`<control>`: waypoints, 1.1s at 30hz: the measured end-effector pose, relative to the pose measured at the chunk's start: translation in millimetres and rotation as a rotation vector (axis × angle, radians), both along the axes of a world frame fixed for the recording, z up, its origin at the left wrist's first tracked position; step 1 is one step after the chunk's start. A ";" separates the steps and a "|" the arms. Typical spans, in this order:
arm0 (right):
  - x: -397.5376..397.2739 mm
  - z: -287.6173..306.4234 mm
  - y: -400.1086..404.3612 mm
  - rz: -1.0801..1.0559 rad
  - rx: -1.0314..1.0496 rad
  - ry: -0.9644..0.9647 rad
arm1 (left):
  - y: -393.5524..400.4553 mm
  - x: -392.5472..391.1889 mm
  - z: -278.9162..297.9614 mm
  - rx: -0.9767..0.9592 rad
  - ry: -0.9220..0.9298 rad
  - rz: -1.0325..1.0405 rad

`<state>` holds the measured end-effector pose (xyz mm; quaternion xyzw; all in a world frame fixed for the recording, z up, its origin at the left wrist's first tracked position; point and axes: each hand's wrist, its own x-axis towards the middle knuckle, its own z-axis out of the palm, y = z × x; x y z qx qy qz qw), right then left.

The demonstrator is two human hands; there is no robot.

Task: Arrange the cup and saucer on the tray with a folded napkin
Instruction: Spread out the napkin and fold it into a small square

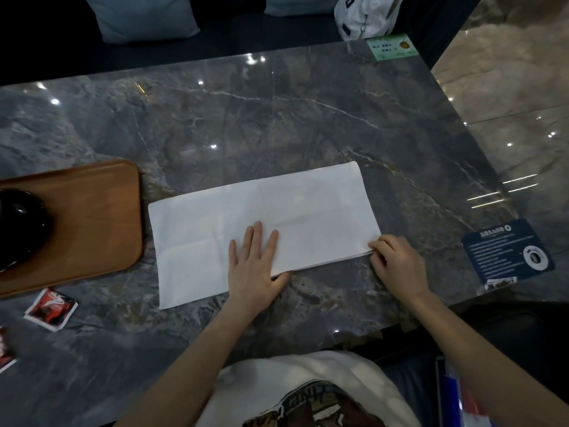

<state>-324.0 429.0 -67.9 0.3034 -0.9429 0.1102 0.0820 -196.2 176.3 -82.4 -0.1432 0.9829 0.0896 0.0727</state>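
Because the napkin (pixel 264 223), spread on the bench (pixel 277 118) beside the tray (pixel 101 211), looks thin, limp and slippery, the left hand (pixel 255 260) pins it flat, fingers spread, while the right hand (pixel 397 260) pinches its near right corner, the likeliest grip for folding.

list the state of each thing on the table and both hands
napkin: folded to a long strip, flat on the table
left hand: flat, pressing the napkin's near edge
right hand: pinching the napkin's right corner
wooden tray: on the table, left of the napkin
black dish: on the tray, partly out of frame
red packet: lying flat near the tray
blue card: flat at the table's right edge
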 end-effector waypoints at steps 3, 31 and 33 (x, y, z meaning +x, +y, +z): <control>1.9 7.2 -6.7 -0.039 0.083 -0.007 | -5.5 8.5 0.9 0.003 0.020 0.009; 10.6 -8.4 -108.2 0.001 0.206 -0.403 | -77.8 85.0 17.8 0.084 -0.059 0.279; 11.7 -2.2 -119.3 -0.042 0.141 -0.395 | -70.6 65.1 26.7 0.107 0.015 0.268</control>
